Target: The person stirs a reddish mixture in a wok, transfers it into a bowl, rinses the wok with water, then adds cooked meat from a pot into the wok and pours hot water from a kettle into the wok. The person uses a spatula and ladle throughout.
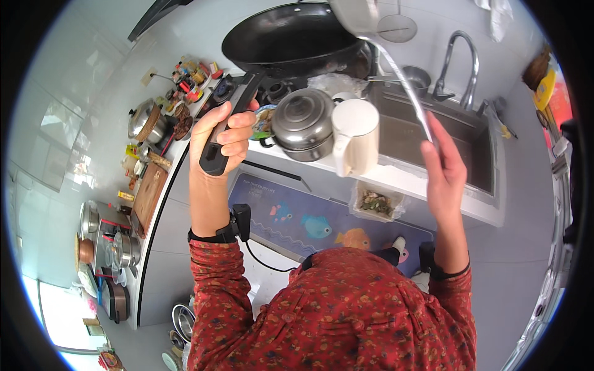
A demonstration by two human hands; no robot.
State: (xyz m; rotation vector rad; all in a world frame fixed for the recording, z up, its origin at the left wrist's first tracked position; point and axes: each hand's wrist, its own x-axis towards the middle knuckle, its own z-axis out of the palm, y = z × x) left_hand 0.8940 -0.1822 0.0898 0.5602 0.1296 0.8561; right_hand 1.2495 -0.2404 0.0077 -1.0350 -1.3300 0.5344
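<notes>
My left hand (227, 134) grips the dark handle of a black wok (297, 41), which is raised and tilted above the stove at the back of the counter. My right hand (444, 167) pinches the metal shaft of a spatula (403, 76); its broad blade is beside the wok's right rim and runs out of the picture. Whether blade and wok touch I cannot tell. Below the wok, a lidded steel pot (304, 121) stands on the counter beside a cream-coloured jug (357, 134). Part of a patterned plate (264, 121) shows left of the pot.
A sink (403, 139) with a curved faucet (457, 69) lies to the right, a small saucepan (415, 79) at its back edge. A strainer (397, 28) hangs on the wall. Left counter holds a cutting board (150, 197) and steel pots. A scrap bin (377, 204) hangs at the counter front.
</notes>
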